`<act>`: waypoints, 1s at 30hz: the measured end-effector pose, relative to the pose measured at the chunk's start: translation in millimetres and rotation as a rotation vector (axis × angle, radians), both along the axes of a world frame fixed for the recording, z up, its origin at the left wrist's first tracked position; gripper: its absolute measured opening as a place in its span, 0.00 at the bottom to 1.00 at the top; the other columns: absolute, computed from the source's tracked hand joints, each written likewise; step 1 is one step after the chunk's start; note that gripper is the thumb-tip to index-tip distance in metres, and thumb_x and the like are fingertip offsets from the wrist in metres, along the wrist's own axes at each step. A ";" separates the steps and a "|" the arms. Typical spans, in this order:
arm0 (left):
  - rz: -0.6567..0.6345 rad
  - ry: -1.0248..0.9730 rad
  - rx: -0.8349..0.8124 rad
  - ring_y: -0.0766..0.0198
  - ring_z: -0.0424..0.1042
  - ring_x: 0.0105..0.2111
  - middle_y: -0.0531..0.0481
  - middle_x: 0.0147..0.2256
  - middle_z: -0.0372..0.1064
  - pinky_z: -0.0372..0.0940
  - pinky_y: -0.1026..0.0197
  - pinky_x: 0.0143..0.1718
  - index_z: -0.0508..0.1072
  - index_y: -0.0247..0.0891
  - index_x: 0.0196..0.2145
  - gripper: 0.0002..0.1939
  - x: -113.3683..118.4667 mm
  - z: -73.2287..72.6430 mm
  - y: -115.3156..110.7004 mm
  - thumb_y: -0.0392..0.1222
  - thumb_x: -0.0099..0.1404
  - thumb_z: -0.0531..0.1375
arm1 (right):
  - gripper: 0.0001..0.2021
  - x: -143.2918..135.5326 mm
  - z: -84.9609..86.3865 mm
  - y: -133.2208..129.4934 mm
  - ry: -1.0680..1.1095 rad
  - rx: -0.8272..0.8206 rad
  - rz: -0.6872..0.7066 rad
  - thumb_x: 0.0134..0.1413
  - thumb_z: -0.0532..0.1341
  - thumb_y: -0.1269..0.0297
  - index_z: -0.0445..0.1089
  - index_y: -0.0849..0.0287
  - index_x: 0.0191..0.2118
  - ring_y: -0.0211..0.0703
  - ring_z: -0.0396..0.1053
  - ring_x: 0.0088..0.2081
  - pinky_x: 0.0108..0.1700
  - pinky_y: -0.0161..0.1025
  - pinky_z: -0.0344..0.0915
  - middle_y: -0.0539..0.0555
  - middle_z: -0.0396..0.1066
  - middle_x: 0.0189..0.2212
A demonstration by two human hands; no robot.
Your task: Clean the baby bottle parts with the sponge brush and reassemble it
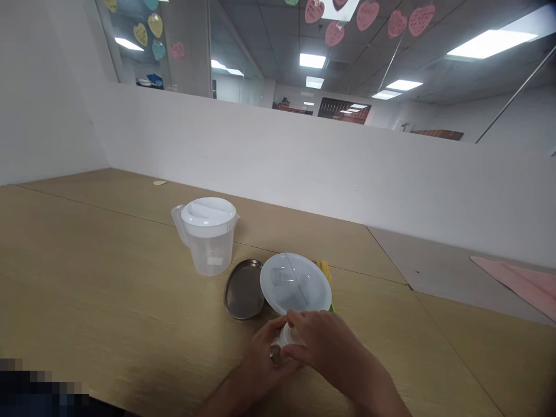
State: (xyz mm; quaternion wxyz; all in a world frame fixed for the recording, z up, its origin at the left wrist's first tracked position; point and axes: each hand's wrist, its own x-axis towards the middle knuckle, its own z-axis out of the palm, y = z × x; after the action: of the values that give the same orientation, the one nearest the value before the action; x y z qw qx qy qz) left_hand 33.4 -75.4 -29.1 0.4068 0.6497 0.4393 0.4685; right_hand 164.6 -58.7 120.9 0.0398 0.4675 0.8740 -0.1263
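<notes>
My left hand [264, 356] is wrapped round a small clear container with a white cap [286, 335]. From above, my right hand [315, 339] closes its fingers and thumb on that cap. My fingers hide most of the container. Just beyond my hands lies a white bowl [319, 288] with a thin dark stick across it and a small clear thing inside. A metal tray [244, 291] with rounded ends sits against the bowl's left side. Behind the bowl's right edge, something yellow [324, 269] peeks out, its kind unclear.
A clear plastic pitcher [211, 249] with a white lid stands left of the tray. At the far right lies a pink cloth [521, 284]. A low white wall [269, 156] with glass above it bounds the wooden table [108, 278].
</notes>
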 end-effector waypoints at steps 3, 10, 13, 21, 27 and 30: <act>-0.005 0.020 -0.010 0.55 0.70 0.46 0.45 0.48 0.69 0.65 0.55 0.48 0.62 0.39 0.52 0.32 0.0 -7.7 1.1 0.45 0.51 0.66 | 0.07 -1.1 -3.1 1.0 -0.032 0.083 -0.015 0.56 0.57 0.64 0.71 0.62 0.35 0.46 0.73 0.31 0.25 0.34 0.55 0.56 0.74 0.28; 0.036 0.031 -0.011 0.55 0.70 0.45 0.46 0.47 0.70 0.66 0.57 0.45 0.63 0.39 0.50 0.30 -0.1 -14.7 2.6 0.43 0.49 0.66 | 0.10 -0.3 -5.1 4.0 -0.202 0.227 0.084 0.56 0.57 0.68 0.73 0.62 0.28 0.47 0.72 0.26 0.22 0.33 0.56 0.58 0.73 0.23; 0.045 0.046 0.032 0.56 0.71 0.42 0.46 0.44 0.71 0.66 0.57 0.44 0.65 0.38 0.49 0.30 -0.3 -13.9 4.9 0.43 0.47 0.66 | 0.09 -3.6 0.5 4.1 -0.297 0.184 0.252 0.54 0.56 0.74 0.74 0.62 0.30 0.49 0.73 0.28 0.22 0.34 0.54 0.59 0.74 0.27; 0.047 0.013 -0.079 0.56 0.72 0.40 0.49 0.40 0.74 0.66 0.61 0.41 0.69 0.39 0.44 0.33 -2.5 -21.9 12.1 0.42 0.38 0.71 | 0.11 -1.7 4.4 5.5 -0.316 0.198 0.437 0.54 0.56 0.77 0.74 0.64 0.26 0.42 0.70 0.24 0.20 0.35 0.48 0.56 0.73 0.22; -0.033 -0.071 -0.186 0.55 0.72 0.39 0.50 0.38 0.75 0.65 0.61 0.41 0.73 0.36 0.40 0.33 -4.8 -1.1 12.3 0.39 0.32 0.73 | 0.13 4.5 -10.1 9.8 -0.218 0.246 0.455 0.54 0.55 0.76 0.71 0.65 0.22 0.35 0.63 0.18 0.21 0.34 0.47 0.53 0.70 0.18; -0.091 -0.130 -0.293 0.54 0.71 0.40 0.49 0.37 0.75 0.65 0.61 0.41 0.74 0.34 0.40 0.32 -7.2 25.1 8.9 0.36 0.31 0.72 | 0.13 5.1 -10.5 9.3 -0.219 0.266 0.481 0.54 0.55 0.77 0.71 0.64 0.22 0.37 0.64 0.19 0.21 0.35 0.49 0.53 0.71 0.19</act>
State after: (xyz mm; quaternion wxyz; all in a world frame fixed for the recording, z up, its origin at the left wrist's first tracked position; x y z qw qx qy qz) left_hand 26.3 -66.5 -4.0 0.5455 0.5709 0.4456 0.4218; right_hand 169.7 -49.4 110.4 0.1011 0.2589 0.9591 0.0536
